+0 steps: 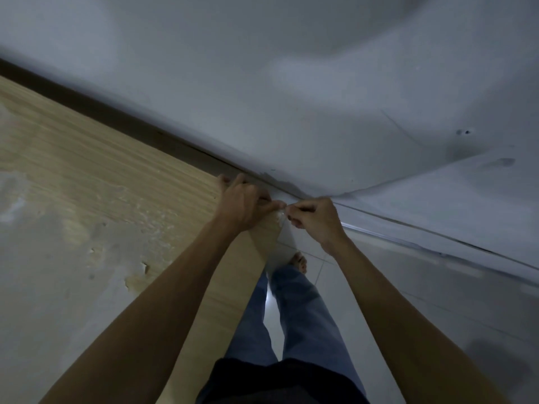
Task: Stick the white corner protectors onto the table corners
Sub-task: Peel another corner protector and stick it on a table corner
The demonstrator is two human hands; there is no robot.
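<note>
Where the far edge of the wooden table (pixel 96 176) meets its right edge, both hands come together at the corner, close against the grey wall (pixel 291 83). In the head view the left hand (pixel 243 204) lies on the tabletop at that corner with its fingers curled, thumb and forefinger reaching toward the right. The right hand (pixel 316 218) comes in from beyond the right edge, its fingers curled too, and the fingertips of both hands meet on a small pale piece, the white corner protector (pixel 281 213), which sits right at the table corner; it is too small and blurred to tell whether it touches the wood or how each finger grips it. Pale, patchy wear covers the near left part of the tabletop. Below the right edge show blue jeans (pixel 303 319), a bare foot (pixel 300 262) and a light tiled floor (pixel 408 287).
</note>
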